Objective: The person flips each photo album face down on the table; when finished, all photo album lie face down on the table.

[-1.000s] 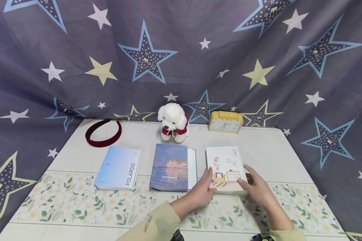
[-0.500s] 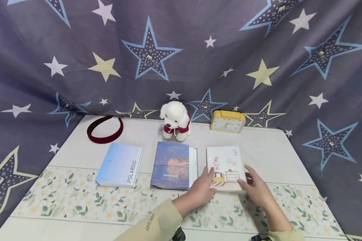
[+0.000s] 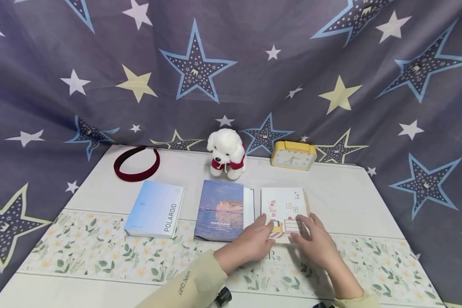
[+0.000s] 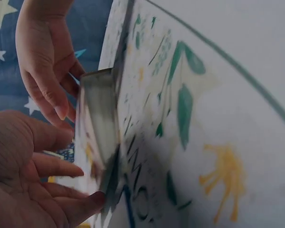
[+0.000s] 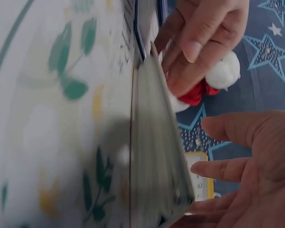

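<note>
A thick white album (image 3: 282,205) with a drawn room on its cover lies at the right of the row. My left hand (image 3: 254,239) touches its left edge with outstretched fingers, also seen in the left wrist view, where the left hand (image 4: 33,171) has its thumb apart. Over the right edge is my right hand (image 3: 315,239), its fingers loosely spread near the cover; in the right wrist view the right hand (image 5: 256,171) is beside the page block. Just left lies a photo album (image 3: 219,209) with a sea-cliff cover. A light blue album (image 3: 154,207) marked POLAROID lies farther left.
Behind the albums sit a white plush dog (image 3: 226,152) in red clothing and a yellow alarm clock (image 3: 294,155). A dark red headband (image 3: 136,175) lies at back left. A star-patterned curtain (image 3: 246,85) borders the table (image 3: 342,192).
The white album has slid slightly left, narrowing its gap to the sea-cliff album. My right hand has moved left with it, farther over its cover. The head view has shifted a little.
</note>
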A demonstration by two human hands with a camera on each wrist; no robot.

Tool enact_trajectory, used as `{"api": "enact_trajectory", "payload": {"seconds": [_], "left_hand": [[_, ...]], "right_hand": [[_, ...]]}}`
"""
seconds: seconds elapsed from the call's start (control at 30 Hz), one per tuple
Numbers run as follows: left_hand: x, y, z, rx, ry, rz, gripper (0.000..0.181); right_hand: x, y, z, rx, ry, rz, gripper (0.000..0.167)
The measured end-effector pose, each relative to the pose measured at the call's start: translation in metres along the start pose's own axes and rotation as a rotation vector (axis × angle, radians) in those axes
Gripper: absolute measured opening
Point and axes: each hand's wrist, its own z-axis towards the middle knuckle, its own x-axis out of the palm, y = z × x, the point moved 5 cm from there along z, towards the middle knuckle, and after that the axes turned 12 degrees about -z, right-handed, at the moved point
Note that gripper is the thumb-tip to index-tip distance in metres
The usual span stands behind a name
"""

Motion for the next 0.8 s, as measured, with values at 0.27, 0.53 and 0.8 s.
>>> {"api": "enact_trajectory", "payload": {"seconds": [0.27, 0.53, 0.8], "left_hand": [[-0.021, 0.006, -0.014, 0.061, -0.016, 0.028, 0.055], [-0.050, 0.028, -0.029, 0.072, -0.165, -0.039, 0.055], [-0.076, 0.057, -0.048, 0.116, -0.429, -0.044, 0.048]], "right_hand": [[-0.001, 0.029, 0.003, -0.117, -0.107, -0.072, 0.055], [0.015, 0.054, 0.003, -0.262, -0.127, -0.046, 0.052], [0.030, 0.077, 0.006, -0.325, -0.112, 0.082, 0.051]]}}
